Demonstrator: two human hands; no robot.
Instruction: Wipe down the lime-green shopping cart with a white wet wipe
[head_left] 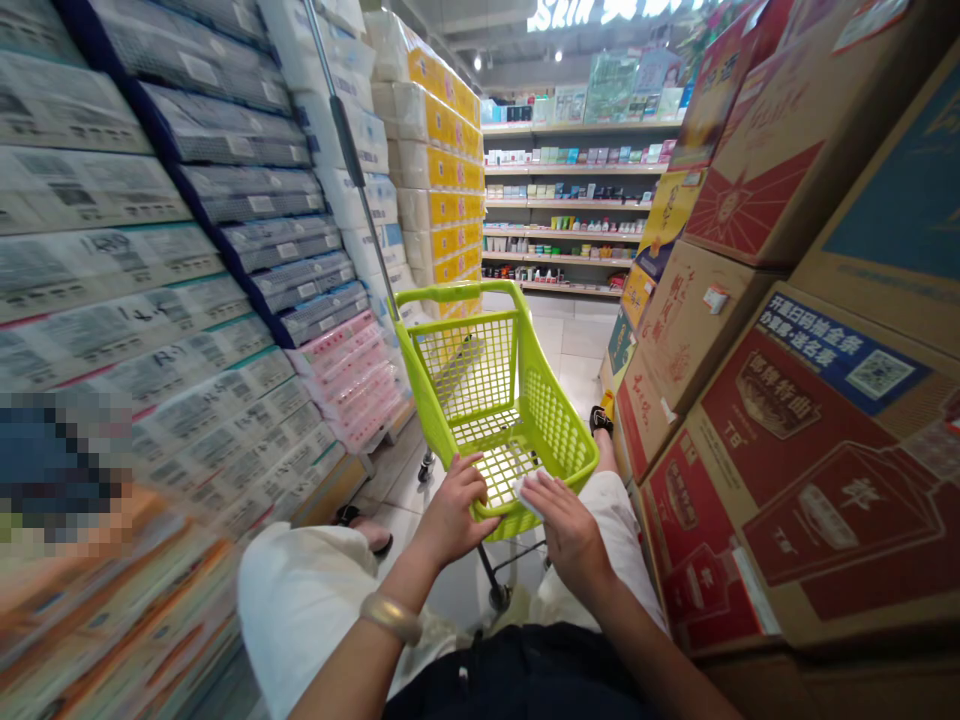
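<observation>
A lime-green plastic children's shopping cart (555, 435) stands between my knees, its lattice basket showing no goods inside. My left hand (454, 508) is closed over the near rim, thumb outside and fingers over the inner side. On the right part of that rim, my right hand (568, 525) presses a folded white cloth (529, 484) against the plastic; whether it is fabric or paper I cannot tell. My right fingers cover most of the cloth. A metal pole with a dark grip (346, 140) rises from the cart's far left corner.
Stacked tissue packs (439, 180) line the left side. Tall piles of cardboard cartons (817, 430) stand close on the right. Product shelves (570, 170) run across the back, beyond the tiled floor (577, 345). A caster wheel (500, 597) shows beneath the cart.
</observation>
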